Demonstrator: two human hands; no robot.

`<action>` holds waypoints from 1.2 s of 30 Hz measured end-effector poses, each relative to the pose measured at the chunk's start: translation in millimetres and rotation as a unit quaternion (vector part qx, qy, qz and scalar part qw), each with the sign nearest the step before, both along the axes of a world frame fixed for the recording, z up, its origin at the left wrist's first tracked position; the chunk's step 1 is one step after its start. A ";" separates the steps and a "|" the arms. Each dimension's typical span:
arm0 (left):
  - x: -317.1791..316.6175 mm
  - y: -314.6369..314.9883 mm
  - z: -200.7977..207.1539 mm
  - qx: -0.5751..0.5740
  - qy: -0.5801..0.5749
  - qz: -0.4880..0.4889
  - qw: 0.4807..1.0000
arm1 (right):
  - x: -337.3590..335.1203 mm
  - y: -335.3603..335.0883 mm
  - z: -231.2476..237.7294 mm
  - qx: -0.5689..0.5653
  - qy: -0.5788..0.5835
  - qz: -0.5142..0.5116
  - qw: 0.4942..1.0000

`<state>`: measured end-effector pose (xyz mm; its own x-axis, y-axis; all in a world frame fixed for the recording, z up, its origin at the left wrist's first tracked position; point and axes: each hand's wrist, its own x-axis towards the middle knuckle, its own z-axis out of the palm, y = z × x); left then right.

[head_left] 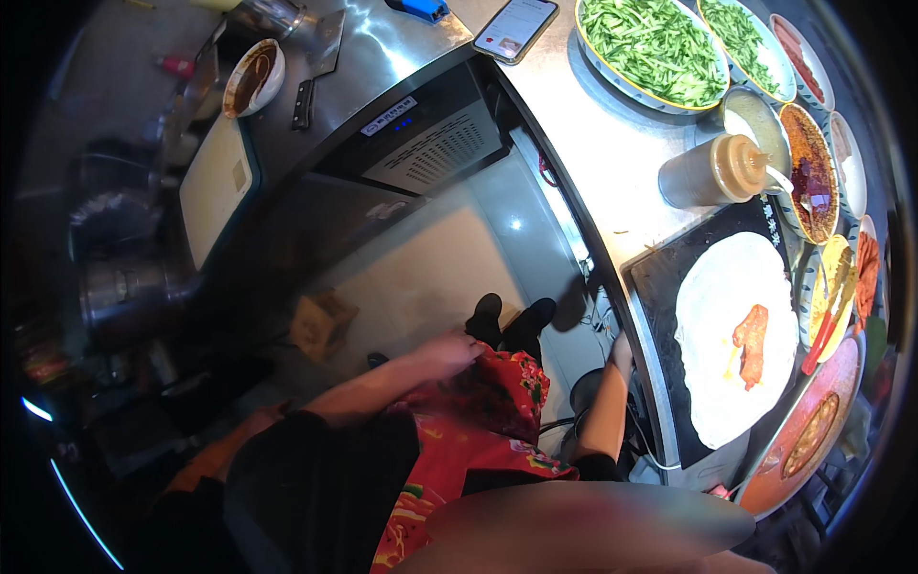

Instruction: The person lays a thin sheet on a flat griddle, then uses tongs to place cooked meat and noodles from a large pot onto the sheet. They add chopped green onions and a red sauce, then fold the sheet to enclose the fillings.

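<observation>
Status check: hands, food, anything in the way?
Left hand at red apron; right hand by counter edge; flatbread with orange filling on black surface; squeeze bottle nearby, off flatbread.

A white label with characters stands on the black appliance; white characters mark the black plate; text on the phone screen is too small.

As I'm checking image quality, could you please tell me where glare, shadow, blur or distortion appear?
In the head view, glare whitens the shiny silver steel counter; fisheye distortion bows its long black edge; there too, the far left is mostly dark and a smooth blur marks the lower middle.
</observation>
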<state>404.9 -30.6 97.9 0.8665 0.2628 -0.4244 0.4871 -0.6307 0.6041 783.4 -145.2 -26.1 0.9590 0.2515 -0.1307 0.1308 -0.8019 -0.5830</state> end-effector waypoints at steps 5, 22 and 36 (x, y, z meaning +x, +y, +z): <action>12.1 0.0 36.0 -0.104 -0.105 0.105 0.983 | -114.0 -5.1 93.6 0.119 0.232 0.169 0.950; 45.0 32.0 205.1 -0.318 -0.337 0.289 0.838 | -169.7 12.1 365.7 0.369 0.191 0.214 0.884; 119.4 -20.5 264.7 -0.776 -0.166 0.260 0.550 | -77.6 -69.2 397.7 0.596 0.449 0.127 0.654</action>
<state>524.3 -51.0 362.6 0.9431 0.0567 -0.3276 0.0573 0.9428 0.3283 705.8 -214.4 371.5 0.5375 0.8241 -0.1787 -0.6527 0.2724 -0.7069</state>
